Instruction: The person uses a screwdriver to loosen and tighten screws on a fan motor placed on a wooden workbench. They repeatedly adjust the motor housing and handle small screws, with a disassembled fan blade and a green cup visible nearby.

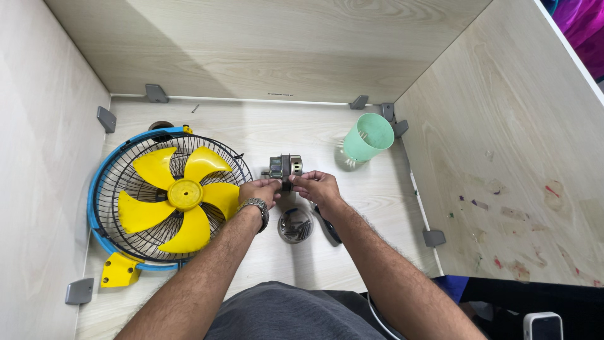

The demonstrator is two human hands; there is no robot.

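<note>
Both hands, left hand and right hand, fingers closed on small grey motor above tabletop. Yellow-bladed fan left; green cup far right.

Fan blades: bright yellow, five, with a yellow hub. Fan guard: black wire grille in a radial pattern, rimmed in blue. Bracket at the guard's lower edge: yellow. Motor: silver-grey metal with a dark band. Cup: pale mint green. Small dish: clear, holding dark grey screws. Wristwatch: silver metal. Table: pale wood grain. Corner brackets: grey. Right wall panel: pale wood, flecked with red, green and purple marks.
</note>
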